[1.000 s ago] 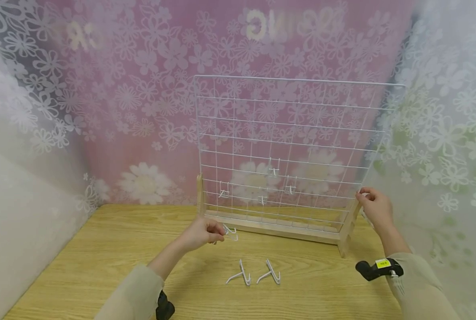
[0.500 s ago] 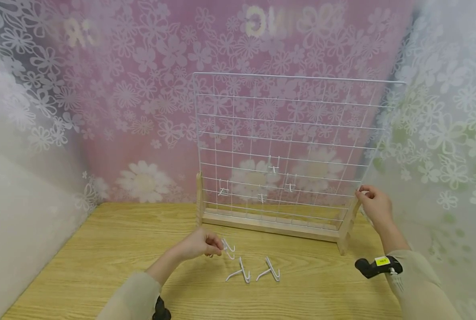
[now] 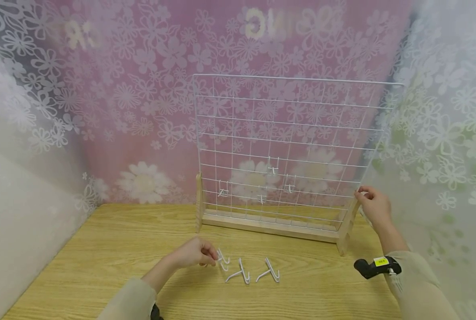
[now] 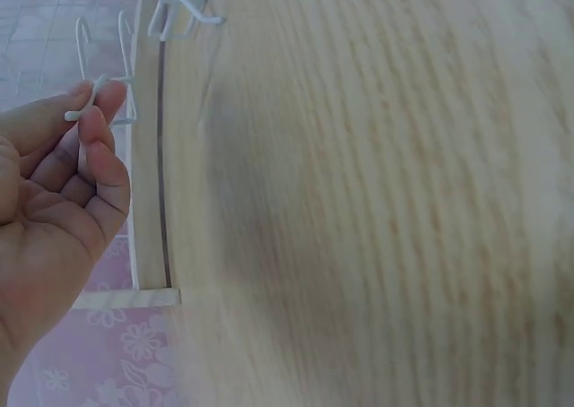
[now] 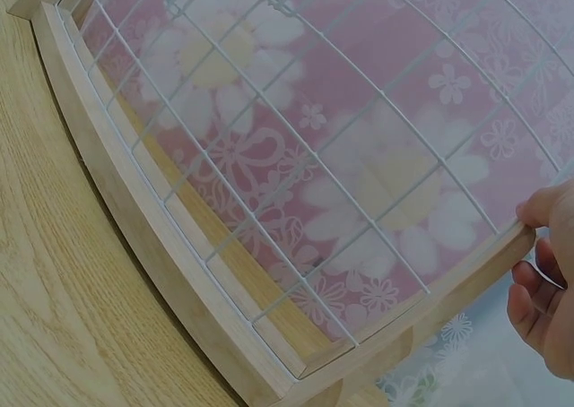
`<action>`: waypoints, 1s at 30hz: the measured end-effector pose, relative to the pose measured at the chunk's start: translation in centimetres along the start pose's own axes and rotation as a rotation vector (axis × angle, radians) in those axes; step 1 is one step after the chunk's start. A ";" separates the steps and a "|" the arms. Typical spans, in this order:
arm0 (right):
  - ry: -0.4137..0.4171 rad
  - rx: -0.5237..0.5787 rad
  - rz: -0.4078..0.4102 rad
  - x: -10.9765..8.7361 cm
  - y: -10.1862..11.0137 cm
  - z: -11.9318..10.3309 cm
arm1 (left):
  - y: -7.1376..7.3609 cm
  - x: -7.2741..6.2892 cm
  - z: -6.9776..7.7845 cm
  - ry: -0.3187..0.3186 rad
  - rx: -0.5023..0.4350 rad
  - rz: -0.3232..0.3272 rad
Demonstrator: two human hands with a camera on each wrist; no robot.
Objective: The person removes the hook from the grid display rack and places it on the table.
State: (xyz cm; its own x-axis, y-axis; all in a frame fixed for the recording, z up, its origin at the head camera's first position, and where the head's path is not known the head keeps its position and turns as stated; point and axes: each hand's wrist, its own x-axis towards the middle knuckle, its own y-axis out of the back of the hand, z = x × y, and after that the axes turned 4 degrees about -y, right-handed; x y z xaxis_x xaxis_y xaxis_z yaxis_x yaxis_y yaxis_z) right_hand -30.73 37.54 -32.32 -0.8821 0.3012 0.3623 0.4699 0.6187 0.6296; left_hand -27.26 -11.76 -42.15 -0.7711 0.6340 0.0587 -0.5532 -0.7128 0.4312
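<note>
My left hand (image 3: 194,254) pinches a white wire hook (image 3: 223,261) between thumb and fingertips, low over the wooden table. In the left wrist view the two bent prongs of this wire hook (image 4: 124,39) point up past the fingers. Right of it, two loose white hooks (image 3: 243,272) lie on the tabletop. My right hand (image 3: 376,208) holds the top of the right upright of a wooden stand (image 3: 270,227), at the edge of a white wire grid panel (image 3: 298,79). The right wrist view shows the fingers curled at that wooden upright (image 5: 475,277).
Several white hooks hang on the lower grid, one of them a hook (image 3: 273,170) near its middle. A wooden table (image 3: 114,249) extends in front of the stand. Floral curtains (image 3: 142,89) enclose the back and both sides.
My left hand has moved down and left, away from the stand and toward the table, carrying the wire hook. My right hand has stayed at the upright.
</note>
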 end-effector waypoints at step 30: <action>0.013 0.018 0.012 0.1 0.0 0.1 | -0.6 -1.0 -2.0 0.065 -0.039 -0.018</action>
State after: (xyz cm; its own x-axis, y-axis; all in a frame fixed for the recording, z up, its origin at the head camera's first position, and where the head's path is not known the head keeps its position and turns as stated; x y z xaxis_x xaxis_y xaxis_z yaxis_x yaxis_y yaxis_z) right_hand -30.84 37.65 -32.38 -0.8756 0.2992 0.3792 0.4799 0.6277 0.6129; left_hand -26.79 -12.55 -44.31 -0.7793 0.6266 -0.0080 -0.5779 -0.7137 0.3958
